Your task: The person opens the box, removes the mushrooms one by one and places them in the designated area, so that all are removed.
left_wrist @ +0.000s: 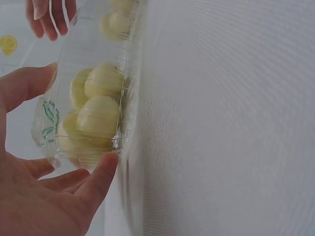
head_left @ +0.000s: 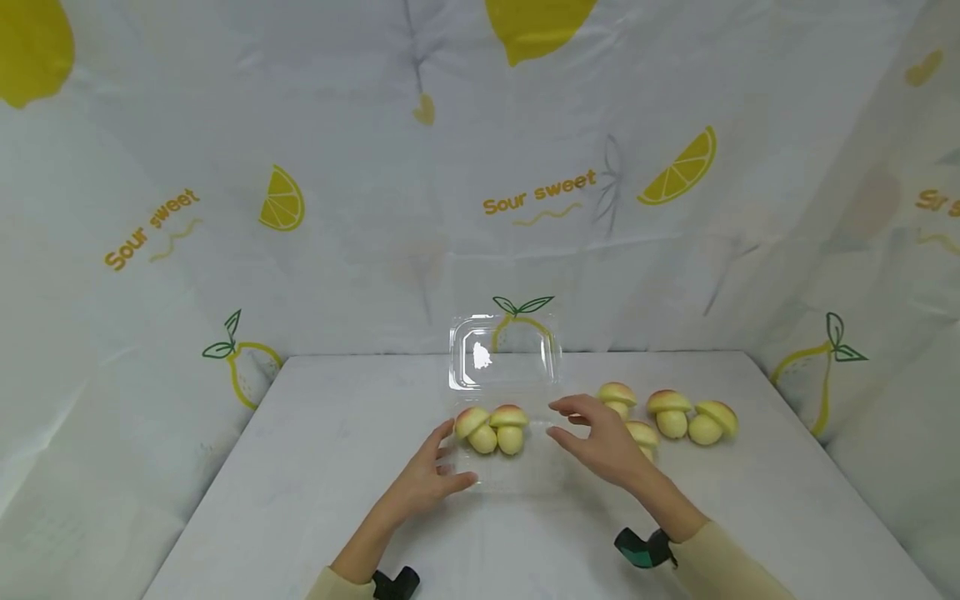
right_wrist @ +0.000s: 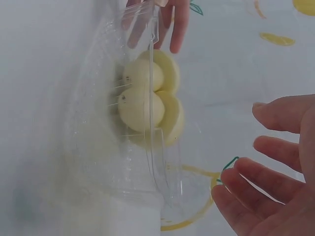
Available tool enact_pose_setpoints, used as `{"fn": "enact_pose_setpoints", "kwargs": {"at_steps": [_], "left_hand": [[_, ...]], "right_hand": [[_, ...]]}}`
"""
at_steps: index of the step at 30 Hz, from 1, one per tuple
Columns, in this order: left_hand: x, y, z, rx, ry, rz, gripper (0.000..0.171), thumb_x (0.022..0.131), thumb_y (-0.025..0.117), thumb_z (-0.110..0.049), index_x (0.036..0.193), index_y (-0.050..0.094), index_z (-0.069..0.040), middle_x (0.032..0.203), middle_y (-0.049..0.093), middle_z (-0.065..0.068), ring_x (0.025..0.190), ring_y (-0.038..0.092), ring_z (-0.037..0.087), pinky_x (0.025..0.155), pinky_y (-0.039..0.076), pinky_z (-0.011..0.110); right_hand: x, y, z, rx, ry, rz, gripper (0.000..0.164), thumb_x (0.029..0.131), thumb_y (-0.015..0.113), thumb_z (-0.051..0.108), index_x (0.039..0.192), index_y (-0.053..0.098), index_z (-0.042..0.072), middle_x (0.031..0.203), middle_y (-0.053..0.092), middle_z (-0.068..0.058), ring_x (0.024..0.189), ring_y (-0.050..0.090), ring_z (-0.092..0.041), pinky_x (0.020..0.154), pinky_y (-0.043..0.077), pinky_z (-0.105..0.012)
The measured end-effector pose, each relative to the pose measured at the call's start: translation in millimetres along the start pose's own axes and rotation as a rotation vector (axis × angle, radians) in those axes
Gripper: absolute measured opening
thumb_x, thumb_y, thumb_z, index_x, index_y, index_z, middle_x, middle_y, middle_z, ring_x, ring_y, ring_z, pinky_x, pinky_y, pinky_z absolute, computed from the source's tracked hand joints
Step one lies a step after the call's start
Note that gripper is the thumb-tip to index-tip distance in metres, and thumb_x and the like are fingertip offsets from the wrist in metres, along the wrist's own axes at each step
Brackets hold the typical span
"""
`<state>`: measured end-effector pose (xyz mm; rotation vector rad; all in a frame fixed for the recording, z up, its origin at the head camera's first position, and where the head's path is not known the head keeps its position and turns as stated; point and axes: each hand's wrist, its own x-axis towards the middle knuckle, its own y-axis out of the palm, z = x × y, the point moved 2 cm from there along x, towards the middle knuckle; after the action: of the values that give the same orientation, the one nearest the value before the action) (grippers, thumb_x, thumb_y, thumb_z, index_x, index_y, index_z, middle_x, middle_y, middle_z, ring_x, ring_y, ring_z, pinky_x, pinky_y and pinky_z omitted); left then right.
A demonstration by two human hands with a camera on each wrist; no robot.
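Observation:
A clear plastic clamshell box (head_left: 517,475) lies on the table with its lid (head_left: 504,354) raised at the back. Two mushroom-shaped buns (head_left: 510,429), pale yellow with reddish cap tops, sit side by side in its left part. My left hand (head_left: 426,479) holds the box's left end, thumb at one edge and fingers at another; the left wrist view shows these fingertips (left_wrist: 110,158) right at the plastic wall. Over the box's right side, my right hand (head_left: 600,437) is held with fingers spread and nothing between them.
Several more mushroom-shaped buns (head_left: 670,413) stand on the white table (head_left: 300,467) to the right, one partly hidden behind the right hand. A lemon-print sheet (head_left: 360,275) hangs behind the table and along its sides.

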<state>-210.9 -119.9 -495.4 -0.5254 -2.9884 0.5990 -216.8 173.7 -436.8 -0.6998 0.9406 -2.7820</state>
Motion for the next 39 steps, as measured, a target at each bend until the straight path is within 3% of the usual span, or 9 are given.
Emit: {"fn": "enact_pose_setpoints", "kwargs": {"at_steps": [13, 24, 39], "left_hand": [[2.1, 0.3, 0.8, 0.001, -0.009, 0.005, 0.095, 0.086, 0.082, -0.022, 0.159, 0.025, -0.003, 0.160, 0.029, 0.025, 0.138, 0.041, 0.050, 0.107, 0.046, 0.055], [3.2, -0.9, 1.0, 0.007, 0.002, -0.005, 0.094, 0.086, 0.082, -0.021, 0.158, 0.026, -0.001, 0.160, 0.029, 0.025, 0.138, 0.041, 0.050, 0.108, 0.045, 0.055], [3.9, 0.5, 5.1, 0.000, -0.026, 0.005, 0.094, 0.087, 0.082, -0.024, 0.159, 0.025, -0.005, 0.161, 0.029, 0.022, 0.138, 0.041, 0.049, 0.107, 0.047, 0.054]], "right_hand": [[18, 23, 0, 0.043, 0.079, 0.066, 0.032, 0.091, 0.077, 0.013, 0.120, 0.069, 0.002, 0.117, 0.068, -0.010, 0.110, 0.063, -0.038, 0.095, 0.057, -0.047], [31, 43, -7, 0.056, 0.152, 0.121, 0.038, 0.091, 0.076, 0.015, 0.123, 0.066, -0.003, 0.122, 0.066, -0.021, 0.113, 0.062, -0.039, 0.096, 0.055, -0.051], [41, 59, -8, 0.046, 0.268, 0.147, 0.040, 0.090, 0.077, 0.020, 0.124, 0.067, 0.000, 0.121, 0.068, -0.012, 0.111, 0.064, -0.034, 0.090, 0.057, -0.045]]}}
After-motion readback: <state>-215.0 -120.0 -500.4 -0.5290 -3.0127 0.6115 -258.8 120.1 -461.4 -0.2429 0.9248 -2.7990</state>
